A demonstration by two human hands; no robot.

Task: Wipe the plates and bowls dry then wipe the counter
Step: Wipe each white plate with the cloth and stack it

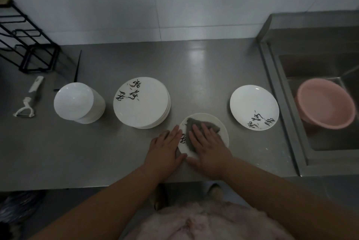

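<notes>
A white plate with black brush writing lies near the front edge of the steel counter. A grey cloth is spread on it. My right hand presses flat on the cloth with straight fingers. My left hand rests flat on the plate's left rim, thumb at its near edge. Behind it stands a stack of plates with writing on the top one. A stack of white bowls stands further left. A single plate with writing lies to the right.
A sink at the right holds a tilted pink basin. A black wire rack stands at the back left, with a white peeler in front of it. A white wall runs behind the counter.
</notes>
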